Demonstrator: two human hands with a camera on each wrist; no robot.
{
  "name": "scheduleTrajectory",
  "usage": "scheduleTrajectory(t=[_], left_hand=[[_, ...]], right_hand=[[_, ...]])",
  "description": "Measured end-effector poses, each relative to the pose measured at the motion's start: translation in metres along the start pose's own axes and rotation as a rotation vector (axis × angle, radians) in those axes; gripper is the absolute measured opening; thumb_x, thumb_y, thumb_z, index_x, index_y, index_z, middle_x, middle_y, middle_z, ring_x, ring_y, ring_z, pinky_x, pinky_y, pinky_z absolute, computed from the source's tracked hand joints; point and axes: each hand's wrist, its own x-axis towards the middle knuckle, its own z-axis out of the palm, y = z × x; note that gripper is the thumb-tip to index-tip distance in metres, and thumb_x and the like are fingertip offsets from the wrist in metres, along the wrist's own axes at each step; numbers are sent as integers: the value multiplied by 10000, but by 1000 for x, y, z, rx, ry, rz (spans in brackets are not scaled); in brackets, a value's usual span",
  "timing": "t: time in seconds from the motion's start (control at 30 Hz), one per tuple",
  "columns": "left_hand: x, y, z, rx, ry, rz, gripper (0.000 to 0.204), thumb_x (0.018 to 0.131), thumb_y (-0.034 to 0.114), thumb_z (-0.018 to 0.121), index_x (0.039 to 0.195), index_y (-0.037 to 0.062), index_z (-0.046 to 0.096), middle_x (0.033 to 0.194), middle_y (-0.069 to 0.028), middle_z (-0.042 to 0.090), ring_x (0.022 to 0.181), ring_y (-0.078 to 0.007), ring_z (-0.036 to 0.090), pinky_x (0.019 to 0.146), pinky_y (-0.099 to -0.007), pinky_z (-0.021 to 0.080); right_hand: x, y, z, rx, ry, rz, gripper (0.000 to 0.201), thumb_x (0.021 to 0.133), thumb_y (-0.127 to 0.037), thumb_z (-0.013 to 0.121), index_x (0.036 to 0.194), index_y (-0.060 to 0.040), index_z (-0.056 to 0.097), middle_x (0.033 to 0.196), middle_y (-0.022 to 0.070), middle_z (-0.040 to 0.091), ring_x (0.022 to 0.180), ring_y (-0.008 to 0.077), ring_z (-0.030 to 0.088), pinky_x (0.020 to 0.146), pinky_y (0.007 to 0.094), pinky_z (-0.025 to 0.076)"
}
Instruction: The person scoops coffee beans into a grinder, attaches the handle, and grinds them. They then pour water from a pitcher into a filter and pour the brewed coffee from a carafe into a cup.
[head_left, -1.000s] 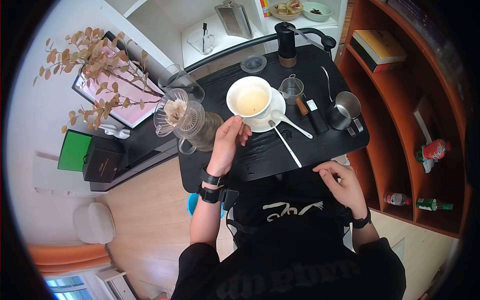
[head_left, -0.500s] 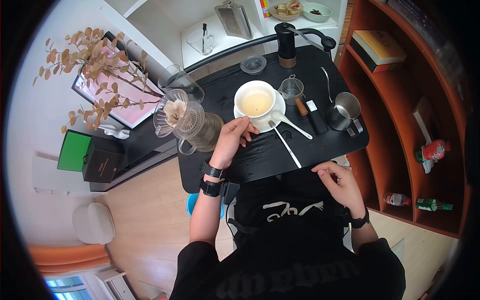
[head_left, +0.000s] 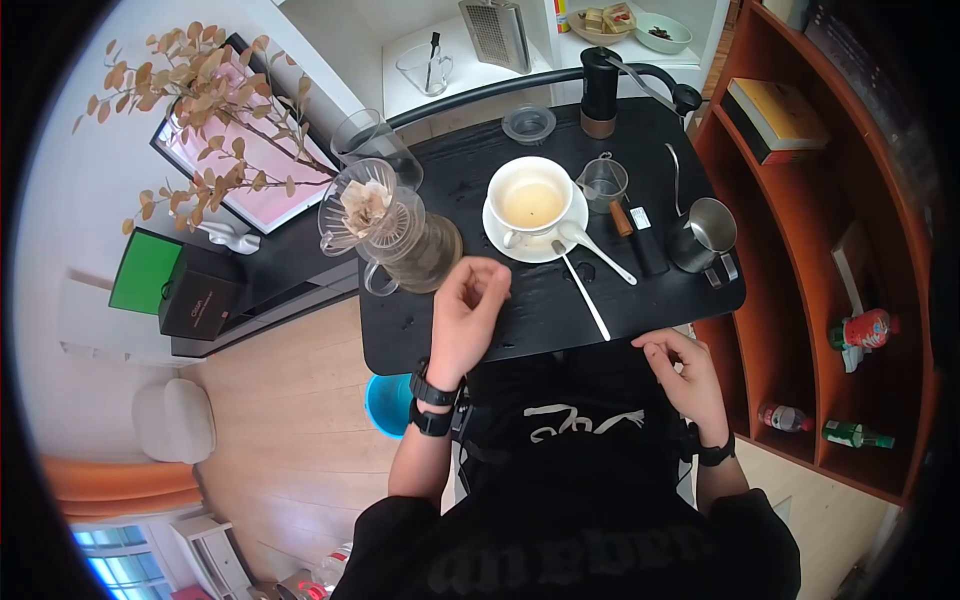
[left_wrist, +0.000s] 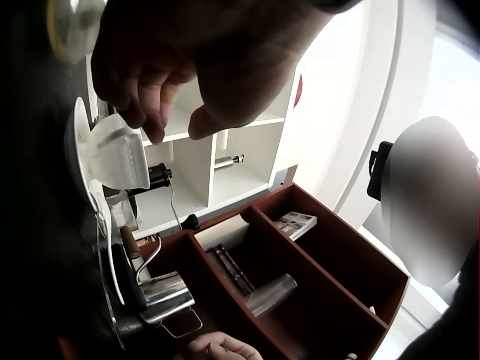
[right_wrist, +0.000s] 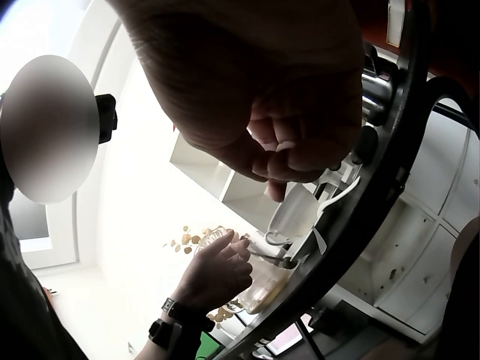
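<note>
On the black table (head_left: 530,320) a white cup (head_left: 502,205) of pale yellow liquid stands upright on a white saucer (head_left: 492,233), its handle towards the body. A white spoon (head_left: 604,257) leans off the saucer, and a slim long-handled spoon (head_left: 586,298) lies beside it. My left hand (head_left: 468,312) hovers over the table's near left part, fingers loosely curled, holding nothing. Left of it stands a glass carafe (head_left: 428,258) topped by a clear dripper (head_left: 332,205) with a used paper filter (head_left: 366,207). My right hand (head_left: 688,378) hangs relaxed at the near edge, nothing in it.
Further back are a round glass lid (head_left: 529,124), a black hand grinder (head_left: 599,95) and a small glass (head_left: 605,180). A steel pitcher (head_left: 705,235) stands on the right. Brown shelves (head_left: 760,190) flank the table; a blue bucket (head_left: 388,405) sits below its left corner.
My left hand lowered the cup onto the saucer, let go of it and drew back towards the body and left. My right hand stayed put. The head view shifted slightly.
</note>
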Motion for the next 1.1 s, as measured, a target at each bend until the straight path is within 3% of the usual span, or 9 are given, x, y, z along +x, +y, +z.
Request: scheduleTrajectory(t=[0.17, 0.27, 0.4, 0.63, 0.83, 0.87, 0.97, 1.03, 1.1], left_hand=[[-12, -10, -3, 115, -4, 14, 114, 931, 104, 685, 988, 23, 628, 759, 21, 621, 641, -35, 516, 568, -214, 398], [-16, 11, 4, 672, 133, 286, 172, 899, 113, 709, 1027, 32, 628, 780, -31, 615, 689, -140, 579, 647, -267, 462], [-3, 10, 4, 771, 91, 493, 235, 835, 81, 731, 1042, 32, 629, 867, -88, 628, 785, -254, 608, 681, -345, 497], [30, 32, 7, 803, 41, 754, 474, 776, 196, 796, 1152, 7, 580, 1112, -154, 614, 1018, -329, 597, 854, -395, 478], [77, 26, 6, 831, -17, 858, 711, 760, 408, 802, 1268, -5, 524, 1258, -184, 567, 1181, -359, 538, 982, -425, 415], [82, 23, 9, 848, -16, 854, 796, 747, 486, 791, 1296, -16, 507, 1280, -188, 559, 1218, -351, 523, 1001, -433, 404], [95, 11, 18, 839, 16, 802, 920, 703, 575, 790, 1332, -28, 493, 1301, -203, 552, 1237, -357, 519, 996, -443, 424], [100, 7, 22, 854, -2, 742, 951, 699, 610, 775, 1345, -27, 488, 1306, -205, 551, 1231, -360, 528, 986, -449, 434], [102, 4, 24, 874, -20, 689, 979, 694, 641, 762, 1354, -26, 485, 1311, -204, 551, 1227, -360, 535, 979, -453, 440]], right_hand=[[13, -4, 2, -15, 23, -167, 148, 932, -3, 588, 1050, -8, 677, 858, 37, 562, 756, 93, 554, 654, 228, 428], [26, -15, 6, 42, 92, -225, 184, 919, 25, 575, 1077, -14, 663, 941, 43, 563, 834, 103, 572, 701, 227, 445], [50, -20, 1, 229, 164, -240, 262, 935, 40, 558, 1177, -38, 620, 1003, 13, 562, 931, 91, 562, 799, 230, 451], [106, -32, -9, 264, 261, -250, 259, 962, -30, 582, 1220, -32, 598, 1067, 26, 589, 985, 73, 546, 832, 217, 457], [144, -73, -13, 89, 196, -415, 240, 942, -60, 610, 1179, -25, 617, 1106, 46, 613, 1036, 96, 572, 860, 233, 469], [151, -79, -12, 35, 168, -444, 259, 922, -78, 632, 1176, -31, 621, 1121, 54, 623, 1062, 131, 593, 897, 274, 473], [171, -92, -2, -268, 108, -570, 311, 883, -103, 670, 1184, -44, 619, 1142, 68, 623, 1096, 185, 605, 956, 327, 466], [180, -100, 4, -297, -70, -650, 395, 841, -137, 707, 1211, -55, 597, 1239, 94, 577, 1197, 245, 572, 1044, 373, 432], [187, -107, 12, -299, -107, -719, 438, 826, -157, 722, 1232, -62, 589, 1276, 89, 563, 1221, 270, 559, 1052, 383, 429]])
